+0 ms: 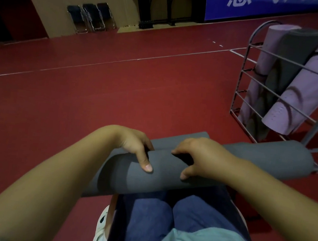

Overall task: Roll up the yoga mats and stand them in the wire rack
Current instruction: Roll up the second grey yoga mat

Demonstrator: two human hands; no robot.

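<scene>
A grey yoga mat (159, 179) lies nearly fully rolled on the red floor just in front of my knees, with a short flat strip still showing beyond the roll. My left hand (135, 147) grips the top of the roll, fingers curled over its far side and thumb on the near side. My right hand (199, 156) grips it the same way a little to the right. The wire rack (243, 74) stands at the right and holds two lilac rolled mats (267, 53) and a grey one (296, 56).
Three folded dark chairs (90, 17) lean against the far wall at the back left. A blue banner (264, 5) runs along the back wall. White court lines cross the red floor (98, 94). My knees in blue trousers are below the roll.
</scene>
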